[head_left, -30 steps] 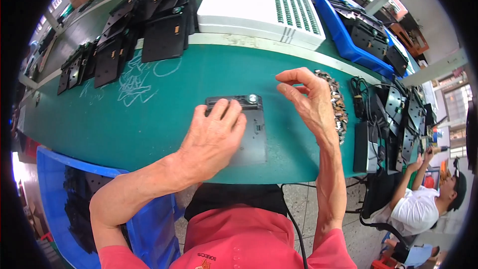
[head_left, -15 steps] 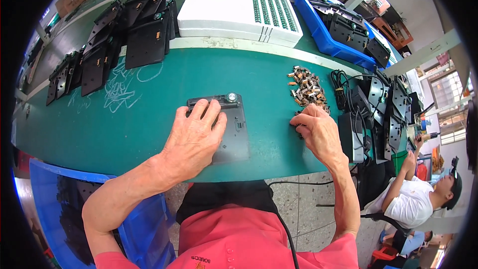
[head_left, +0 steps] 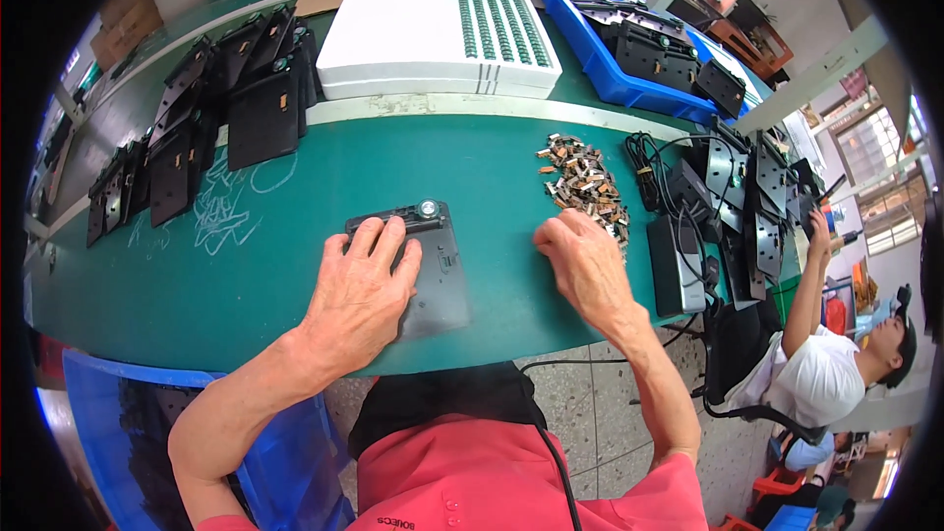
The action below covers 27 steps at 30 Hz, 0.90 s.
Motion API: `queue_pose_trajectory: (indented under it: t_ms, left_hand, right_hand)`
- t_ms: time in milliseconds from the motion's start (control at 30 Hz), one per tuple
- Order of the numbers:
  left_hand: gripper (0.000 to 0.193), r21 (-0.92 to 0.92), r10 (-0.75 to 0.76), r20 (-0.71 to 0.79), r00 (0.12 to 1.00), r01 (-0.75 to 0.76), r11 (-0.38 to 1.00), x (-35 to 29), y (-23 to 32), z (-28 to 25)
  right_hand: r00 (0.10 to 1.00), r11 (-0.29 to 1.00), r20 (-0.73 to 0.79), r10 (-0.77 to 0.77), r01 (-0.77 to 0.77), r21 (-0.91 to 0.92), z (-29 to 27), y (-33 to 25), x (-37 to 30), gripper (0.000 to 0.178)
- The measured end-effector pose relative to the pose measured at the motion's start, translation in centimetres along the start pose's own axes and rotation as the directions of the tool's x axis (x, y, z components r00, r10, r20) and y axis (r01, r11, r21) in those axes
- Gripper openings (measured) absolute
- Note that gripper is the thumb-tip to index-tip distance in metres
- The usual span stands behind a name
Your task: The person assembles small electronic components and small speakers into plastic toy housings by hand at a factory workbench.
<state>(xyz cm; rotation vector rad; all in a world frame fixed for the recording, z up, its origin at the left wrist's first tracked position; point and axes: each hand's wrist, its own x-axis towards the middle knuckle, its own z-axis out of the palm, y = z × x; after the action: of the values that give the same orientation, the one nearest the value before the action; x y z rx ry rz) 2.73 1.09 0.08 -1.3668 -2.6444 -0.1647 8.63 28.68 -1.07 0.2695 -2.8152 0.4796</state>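
Note:
Flat on the green table in front of me lies a black plastic panel [head_left: 438, 280], with a raised bar and a round silvery-green disc along its far edge. My left hand [head_left: 364, 285] rests on the left part of this panel, fingers spread and stretched toward the bar. To the right, a pile of small metal-and-brown components [head_left: 588, 182] spreads over the table. My right hand [head_left: 580, 256] is just left of the pile's near end, its fingers curled and pressed together. Whatever its fingertips may hold is hidden.
Stacked black panels [head_left: 265, 118] stand at the far left. A white foam block [head_left: 393, 34] with rows of green parts lies at the back, beside a blue crate [head_left: 629, 88] of panels. Right are a grey-black box [head_left: 678, 265] and cables. A co-worker [head_left: 826, 374] sits at right.
My right hand has moved left, off the near end of the component pile toward the panel. My left hand stays on the panel. The whole view has shifted slightly.

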Motion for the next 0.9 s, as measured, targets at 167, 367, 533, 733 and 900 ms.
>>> queue_pose_trajectory:
  t_ms: [167,367,533,733,900]
  left_hand:
    - [0.05,-0.012,0.005,0.006,1.0,-0.005,1.0,-0.1,-0.1,0.0]
    - [0.049,0.006,-0.004,0.006,1.0,0.004,1.0,-0.1,-0.1,-0.1]
    - [0.049,-0.004,0.004,-0.004,1.0,-0.004,1.0,0.1,0.1,-0.1]
    - [0.05,0.022,0.001,-0.018,1.0,-0.001,1.0,-0.2,-0.2,0.2]
    - [0.049,0.044,-0.014,-0.001,1.0,0.014,0.999,-0.3,-0.2,0.2]
  right_hand:
    - [0.996,0.951,-0.08,-0.036,0.058,0.305,1.3,-2.4,0.1,0.021]
    - [0.998,0.991,-0.055,0.002,0.006,0.137,1.1,-1.6,0.0,0.013]
    - [0.997,0.991,-0.073,-0.003,0.012,0.134,1.2,-1.1,-0.1,0.009]
    - [0.999,0.982,-0.037,-0.002,0.009,0.187,0.2,-2.7,0.1,0.017]
    - [0.999,0.98,0.032,-0.043,0.036,0.195,0.7,-2.8,0.1,0.021]
